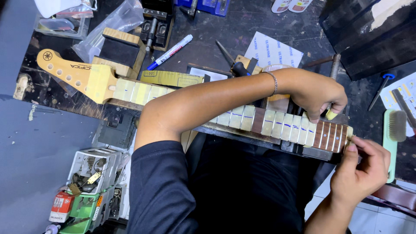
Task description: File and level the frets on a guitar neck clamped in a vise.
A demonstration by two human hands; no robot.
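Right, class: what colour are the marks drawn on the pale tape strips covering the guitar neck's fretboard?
Blue marks on pale yellowish tape strips, seen best in the head view.

I am looking down on an instrument-repair workshop — a luthier's bench, by every sign. A guitar neck (182, 102) lies clamped along a dark, scarred table (242, 30), its fingerboard masked strip by strip with pale tape marked in blue. Wooden support blocks (123, 47) sit under the headstock end, and a small metal vise (155, 27) stands behind them. Around it lie a blue marker pen (170, 52), a screwdriver (232, 63), a sheet of fine sandpaper (273, 51) and a green-handled brush (393, 134) — all bench tools. Below the table edge, an open bin of small parts (93, 177) sits on the floor.
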